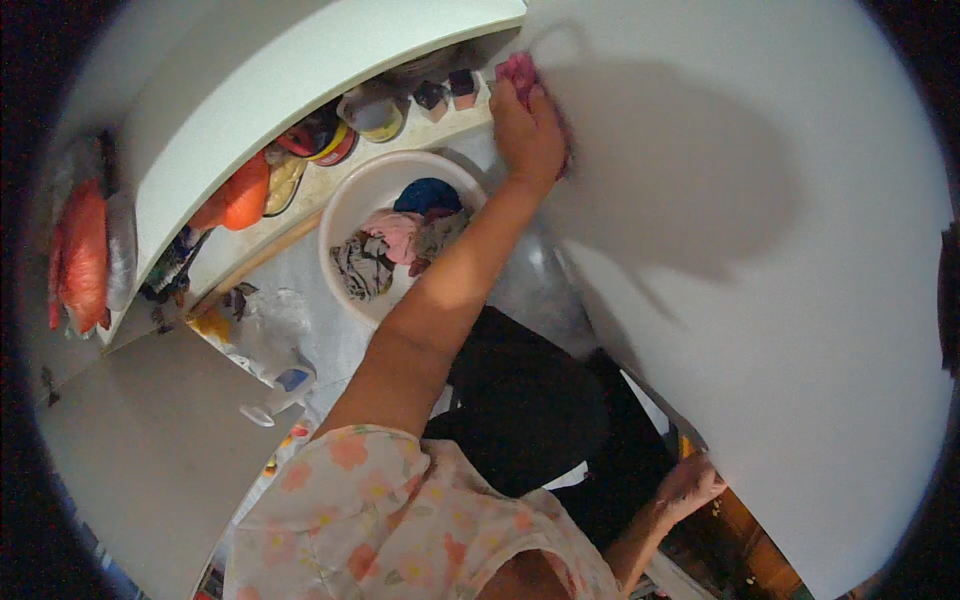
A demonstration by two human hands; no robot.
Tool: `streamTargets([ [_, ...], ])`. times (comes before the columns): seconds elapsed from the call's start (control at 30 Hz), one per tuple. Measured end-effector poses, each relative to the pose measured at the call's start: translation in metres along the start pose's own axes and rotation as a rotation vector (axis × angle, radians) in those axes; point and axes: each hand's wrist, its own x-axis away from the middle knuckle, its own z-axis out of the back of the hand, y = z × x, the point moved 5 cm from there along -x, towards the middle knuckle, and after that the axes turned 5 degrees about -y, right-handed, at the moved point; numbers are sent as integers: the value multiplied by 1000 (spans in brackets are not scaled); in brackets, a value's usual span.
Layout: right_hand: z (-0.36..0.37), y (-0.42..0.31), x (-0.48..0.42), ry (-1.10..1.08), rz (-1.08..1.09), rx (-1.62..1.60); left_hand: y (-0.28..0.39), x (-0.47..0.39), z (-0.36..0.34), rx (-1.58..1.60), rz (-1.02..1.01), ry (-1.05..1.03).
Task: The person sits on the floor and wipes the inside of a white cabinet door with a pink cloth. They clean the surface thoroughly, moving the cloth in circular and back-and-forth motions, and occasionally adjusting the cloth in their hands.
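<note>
With my left arm stretched forward, my left hand (525, 131) holds a bunched pink cloth (516, 69) against a smooth white upright panel (750, 337). The hand casts a broad shadow on that panel. My right hand (688, 484) is low on the right, with its fingers at the near edge of the same panel; part of them is hidden there. Below my left forearm stands a white plastic basin (330, 247). In it lie a grey patterned cloth (361, 268), a pink cloth (394, 232) and a round dark blue thing (427, 196).
A curved-looking white board (315, 75) overhangs a low ledge (442, 131) with a clear tub (375, 116), two small dark-topped bottles (463, 88) and an orange bag (246, 193). Red packages (82, 255) hang at left. A clear plastic bottle (289, 379) lies on the grey floor.
</note>
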Motion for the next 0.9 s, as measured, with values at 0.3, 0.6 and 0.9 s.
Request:
streamTargets([
  [0.3,-4,-6,3,-61,-46,-166,-116,160,-51,42,467,-363],
  [0.6,-8,-4,2,46,-94,-93,8,43,-5,40,24,-62],
  [0.9,-12,-9,3,21,-33,-135,-162,50,-56,281,829,-352],
])
